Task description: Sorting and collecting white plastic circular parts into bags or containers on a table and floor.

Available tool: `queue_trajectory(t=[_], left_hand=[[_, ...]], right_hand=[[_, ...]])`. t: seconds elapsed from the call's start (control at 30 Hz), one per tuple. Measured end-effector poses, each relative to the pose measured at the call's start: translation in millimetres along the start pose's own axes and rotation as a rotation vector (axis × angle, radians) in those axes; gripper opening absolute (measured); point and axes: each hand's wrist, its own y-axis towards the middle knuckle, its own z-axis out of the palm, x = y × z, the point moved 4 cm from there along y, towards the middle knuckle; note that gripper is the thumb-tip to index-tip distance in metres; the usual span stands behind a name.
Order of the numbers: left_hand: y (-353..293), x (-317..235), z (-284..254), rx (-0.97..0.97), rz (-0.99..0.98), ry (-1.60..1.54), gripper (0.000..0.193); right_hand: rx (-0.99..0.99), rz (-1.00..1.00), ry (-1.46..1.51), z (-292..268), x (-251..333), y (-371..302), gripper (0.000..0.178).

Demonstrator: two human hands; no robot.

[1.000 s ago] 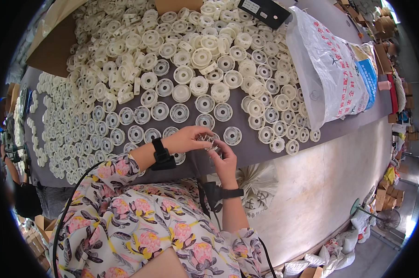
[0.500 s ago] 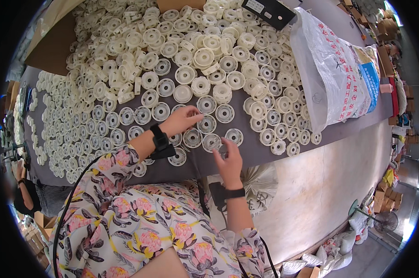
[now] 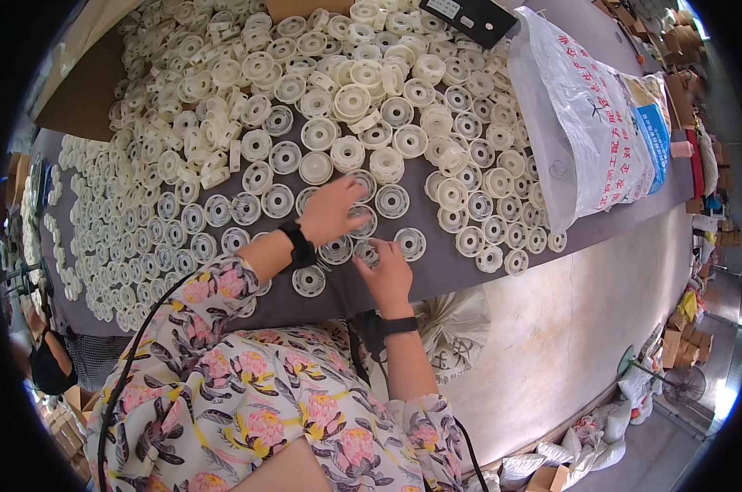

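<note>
Fingers of the left hand (image 3: 332, 210) spread flat over white discs (image 3: 363, 182); right hand (image 3: 385, 272) fingers pinch one disc (image 3: 366, 251).

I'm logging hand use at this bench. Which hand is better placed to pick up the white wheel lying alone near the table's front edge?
Probably the left hand: its forearm passes just above the lone wheel, so a short pull back reaches it. The right hand is busy at another wheel farther right.

The left hand (image 3: 332, 211) has been stretched away from the right hand (image 3: 385, 271), up over the white plastic rings (image 3: 363, 184).
</note>
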Motion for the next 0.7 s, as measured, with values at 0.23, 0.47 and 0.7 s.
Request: queue_trajectory(t=[0.23, 0.47, 0.7], left_hand=[[-39.8, -6.1, 3.2, 0.028, 0.016, -0.17, 0.026], [-65.5, -13.0, 0.5, 0.257, -0.117, -0.419, 0.039], [-75.6, -23.2, 21.3, 0.421, -0.197, -0.905, 0.053]], right_hand=[[0.019, 0.061, -0.175, -0.5, 6.0, 4.5, 0.038], [-0.139, 0.13, 0.025, -3.6, 6.9, 10.8, 0.035], [-0.067, 0.651, 1.253, 15.4, -8.8, -7.0, 0.023]])
